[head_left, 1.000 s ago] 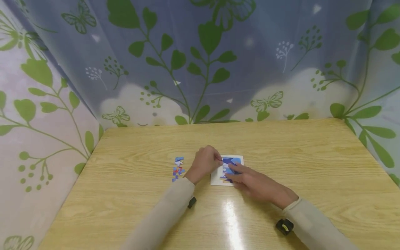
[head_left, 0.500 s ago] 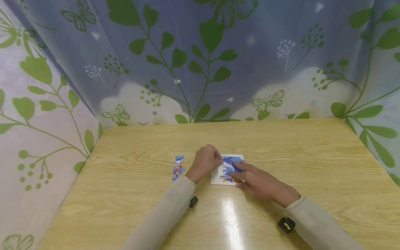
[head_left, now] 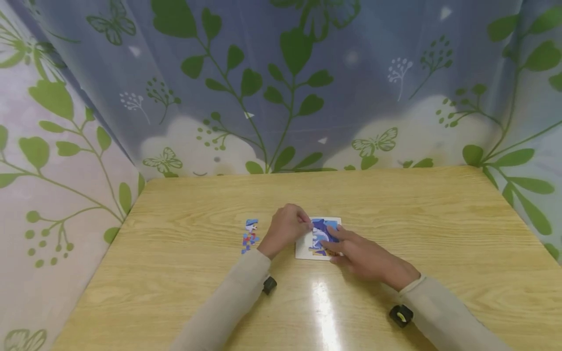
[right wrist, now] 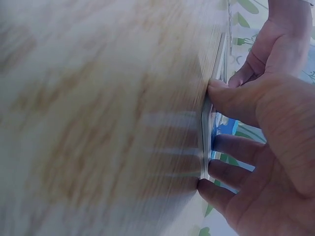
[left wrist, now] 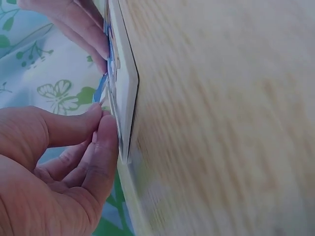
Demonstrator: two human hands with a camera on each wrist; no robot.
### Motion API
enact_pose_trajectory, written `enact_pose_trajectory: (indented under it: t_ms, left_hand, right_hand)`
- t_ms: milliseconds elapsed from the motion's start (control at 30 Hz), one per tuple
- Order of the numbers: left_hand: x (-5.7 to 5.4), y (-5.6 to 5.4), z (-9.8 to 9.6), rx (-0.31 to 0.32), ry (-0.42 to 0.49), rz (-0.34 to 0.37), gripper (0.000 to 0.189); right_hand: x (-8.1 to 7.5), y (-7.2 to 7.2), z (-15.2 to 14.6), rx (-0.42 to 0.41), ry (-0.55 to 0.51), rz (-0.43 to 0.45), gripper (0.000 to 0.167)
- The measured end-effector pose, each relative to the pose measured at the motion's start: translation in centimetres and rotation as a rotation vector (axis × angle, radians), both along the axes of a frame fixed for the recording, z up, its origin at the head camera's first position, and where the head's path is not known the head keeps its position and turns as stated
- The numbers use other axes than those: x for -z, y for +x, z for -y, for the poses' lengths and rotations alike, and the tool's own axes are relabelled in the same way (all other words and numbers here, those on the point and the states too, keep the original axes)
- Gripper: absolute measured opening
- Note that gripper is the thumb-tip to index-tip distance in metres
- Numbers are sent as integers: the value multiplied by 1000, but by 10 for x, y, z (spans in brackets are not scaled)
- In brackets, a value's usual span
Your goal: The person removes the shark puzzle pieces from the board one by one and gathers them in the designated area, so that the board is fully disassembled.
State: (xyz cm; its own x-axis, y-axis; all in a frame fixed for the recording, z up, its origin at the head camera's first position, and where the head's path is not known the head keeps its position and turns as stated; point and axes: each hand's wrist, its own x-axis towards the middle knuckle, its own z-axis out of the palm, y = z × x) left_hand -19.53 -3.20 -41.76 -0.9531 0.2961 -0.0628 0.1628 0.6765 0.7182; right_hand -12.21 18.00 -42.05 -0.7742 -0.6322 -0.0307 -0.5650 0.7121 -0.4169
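Observation:
A white-bordered jigsaw puzzle board (head_left: 303, 251) lies flat on the table, with a blue sea-animal picture (head_left: 319, 236) partly assembled in it. At its upper left, my left hand (head_left: 286, 228) pinches a blue puzzle piece (left wrist: 100, 88) between thumb and forefinger. The piece stands tilted up from the board in the left wrist view. My right hand (head_left: 368, 256) rests on the right side of the board, fingers extended over the picture and thumb at the near edge. Its fingers hide part of the picture.
Several loose puzzle pieces (head_left: 250, 238) lie in a small column left of the board. The wooden table (head_left: 197, 209) reaches to a patterned curtain (head_left: 272, 131) at the back. Both forearms come in from the front.
My right fingers have drawn back slightly to the right, uncovering more of the picture. My left hand keeps its pinch at the board's upper left, almost unmoved.

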Motion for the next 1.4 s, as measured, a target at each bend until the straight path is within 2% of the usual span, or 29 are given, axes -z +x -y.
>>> enact_pose_trajectory:
  t_ms: [200, 400, 533, 733, 900, 1167, 1400]
  left_hand:
    - [-5, 1, 13, -2, 22, 0, 5]
    - [-11, 1, 34, -36, 11, -1, 4]
    - [-11, -1, 52, -62, 19, 6, 5]
    - [-9, -3, 78, -109, -15, 49, 6]
    - [-8, -6, 94, -107, -7, 37, 5]
    - [-6, -7, 103, -117, -83, -30, 8]
    - [-7, -6, 102, -120, -94, -30, 12]
  right_hand:
    - [1, 0, 1, 8, -6, 3, 42]
    - [3, 0, 1, 12, -10, 4, 43]
    - [3, 0, 1, 11, -11, 1, 43]
    - [1, 2, 1, 7, -15, -7, 43]
    - [1, 1, 1, 1, -17, -16, 43]
    - [1, 1, 0, -5, -18, -22, 42]
    - [2, 0, 0, -2, -18, -18, 42]
